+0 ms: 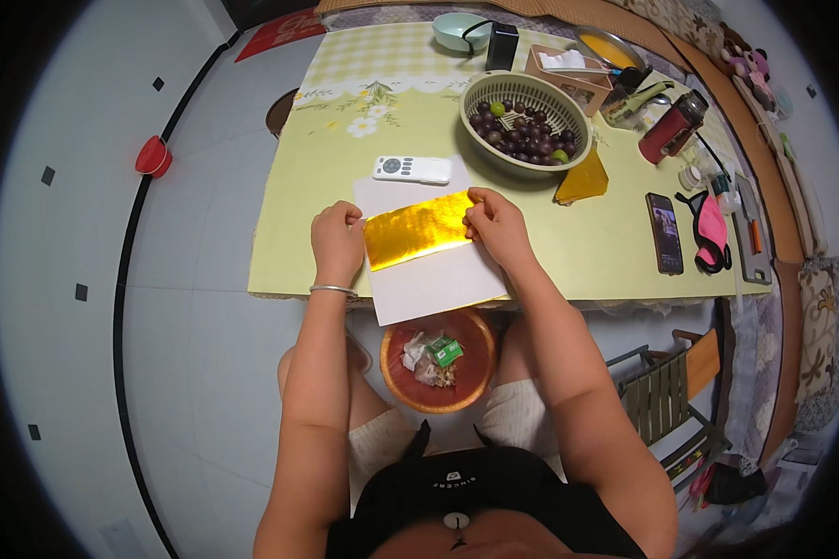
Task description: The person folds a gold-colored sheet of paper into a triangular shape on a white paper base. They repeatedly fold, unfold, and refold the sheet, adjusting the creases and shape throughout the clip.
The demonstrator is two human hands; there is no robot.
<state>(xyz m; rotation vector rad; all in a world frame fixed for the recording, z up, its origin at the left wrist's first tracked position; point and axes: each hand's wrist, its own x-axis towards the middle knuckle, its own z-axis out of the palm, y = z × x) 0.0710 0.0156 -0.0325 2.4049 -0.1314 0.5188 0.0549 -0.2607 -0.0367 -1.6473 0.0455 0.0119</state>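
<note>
A shiny gold foil sheet [418, 233] lies stretched between my hands, just over or on white paper [429, 289] at the table's near edge. My left hand [337, 238] pinches its left end between thumb and fingers; a bracelet circles that wrist. At the sheet's upper right corner, my right hand [496, 226] grips it with curled fingers. Whether the foil is folded, I cannot tell. A white remote control [412, 170] rests just beyond the paper. Further right, another gold piece [584, 179] lies partly beneath a basket [524, 168] of grapes [522, 133].
On the table's right are a phone [664, 233], a pink and black eye mask [708, 233] and a dark red thermos [673, 129]. A tissue box [569, 82] and a pale bowl [460, 32] stand at the back. Below the near edge is a waste bin [438, 399].
</note>
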